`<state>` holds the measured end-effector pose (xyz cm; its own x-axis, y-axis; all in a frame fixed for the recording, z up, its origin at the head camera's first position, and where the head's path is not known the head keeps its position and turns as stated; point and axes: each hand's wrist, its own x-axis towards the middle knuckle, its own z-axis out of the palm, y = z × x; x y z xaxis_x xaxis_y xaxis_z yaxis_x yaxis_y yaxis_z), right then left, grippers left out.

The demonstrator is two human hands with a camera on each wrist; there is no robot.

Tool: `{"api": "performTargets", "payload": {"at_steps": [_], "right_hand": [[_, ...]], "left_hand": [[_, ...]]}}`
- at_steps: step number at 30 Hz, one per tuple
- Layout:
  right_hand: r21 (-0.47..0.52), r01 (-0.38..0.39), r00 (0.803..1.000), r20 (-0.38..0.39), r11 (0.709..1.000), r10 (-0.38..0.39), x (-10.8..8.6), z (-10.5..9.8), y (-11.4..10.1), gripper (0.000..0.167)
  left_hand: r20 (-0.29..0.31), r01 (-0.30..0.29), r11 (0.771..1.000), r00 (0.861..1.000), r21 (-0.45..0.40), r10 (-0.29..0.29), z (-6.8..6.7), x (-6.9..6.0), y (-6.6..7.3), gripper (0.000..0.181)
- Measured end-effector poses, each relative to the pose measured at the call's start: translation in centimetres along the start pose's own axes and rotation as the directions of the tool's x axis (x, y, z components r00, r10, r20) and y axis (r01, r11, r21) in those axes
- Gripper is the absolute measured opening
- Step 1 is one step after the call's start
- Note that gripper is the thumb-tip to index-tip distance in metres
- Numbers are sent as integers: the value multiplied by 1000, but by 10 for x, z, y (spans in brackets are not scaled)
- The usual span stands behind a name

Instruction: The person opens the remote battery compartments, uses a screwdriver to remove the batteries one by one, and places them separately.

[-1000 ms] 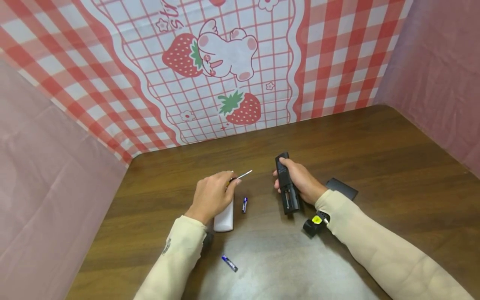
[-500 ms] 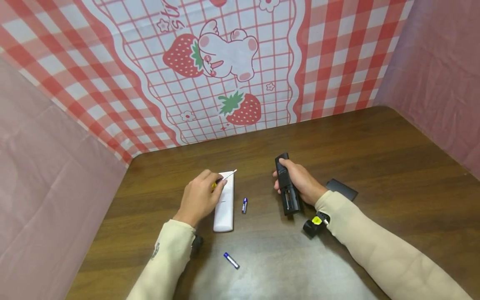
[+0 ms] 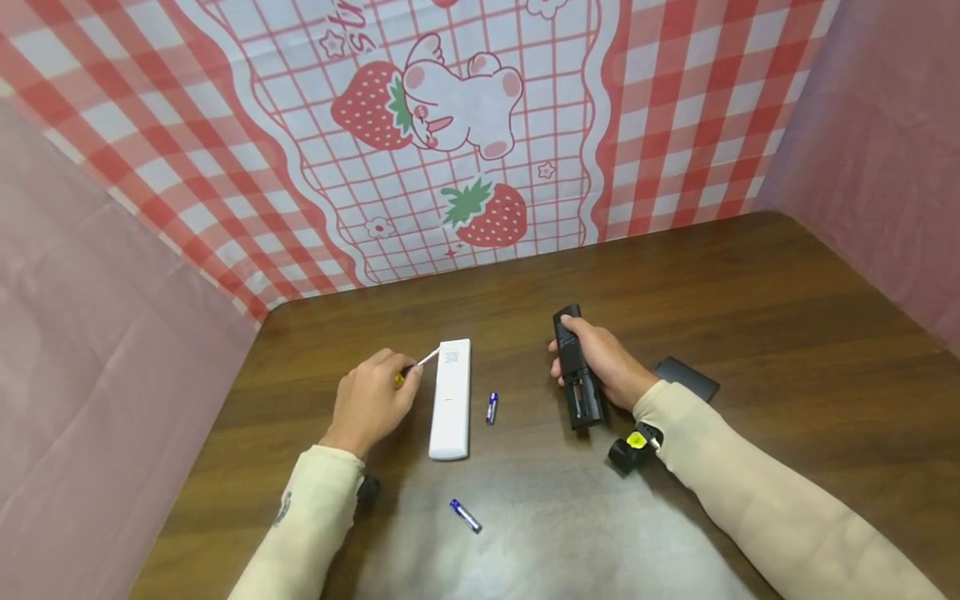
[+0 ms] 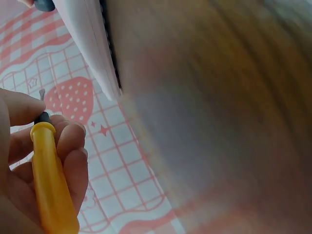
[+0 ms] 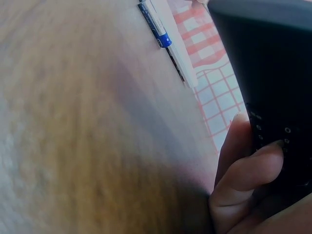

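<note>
In my left hand (image 3: 372, 401) I hold a screwdriver (image 4: 48, 175) with a yellow handle and black collar; its thin metal shaft points toward the far end of a white remote control (image 3: 451, 400). That remote lies face down on the table, just right of the hand. My right hand (image 3: 609, 360) grips a black remote control (image 3: 573, 367) whose battery compartment is uncovered at the near end. Between the two remotes lies a blue and silver battery (image 3: 491, 408). Closer to me lies a second battery (image 3: 466, 516).
A flat black object (image 3: 687, 379) lies on the brown wooden table (image 3: 540, 533), partly behind the right wrist. A red-and-white checked cloth (image 3: 480, 125) rises along the back edge, and pink cloth (image 3: 877, 167) hangs at both sides.
My left hand has moved left with the screwdriver, off the white remote, which now shows in full. My right hand and the black remote have stayed nearly still.
</note>
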<state>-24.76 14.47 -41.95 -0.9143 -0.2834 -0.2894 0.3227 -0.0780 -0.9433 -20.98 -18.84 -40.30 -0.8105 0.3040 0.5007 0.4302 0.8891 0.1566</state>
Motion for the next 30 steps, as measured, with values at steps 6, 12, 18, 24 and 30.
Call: {"api": "performTargets", "payload": {"at_steps": [6,12,18,24,30], "right_hand": [[-3,-2,1000,8,1000,2,-1,0,-1,62],[-2,-7,1000,2,1000,7,-4,1,-4,59],[-11,5,1000,4,1000,-5,-5,1,-7,61],[-14,27,1000,6,1000,-27,-7,-1,-11,64],[-9,33,999,15,999,-32,-9,-2,-14,63]], "left_hand": [[47,48,997,998,54,-50,-6,-4,-6,19],[131,95,990,985,104,-108,-11,-7,-12,22],[163,128,983,975,131,-149,-13,-7,-18,22],[215,146,978,961,147,-176,-13,-5,-25,25],[271,199,968,934,153,-234,-14,-4,-31,26]]}}
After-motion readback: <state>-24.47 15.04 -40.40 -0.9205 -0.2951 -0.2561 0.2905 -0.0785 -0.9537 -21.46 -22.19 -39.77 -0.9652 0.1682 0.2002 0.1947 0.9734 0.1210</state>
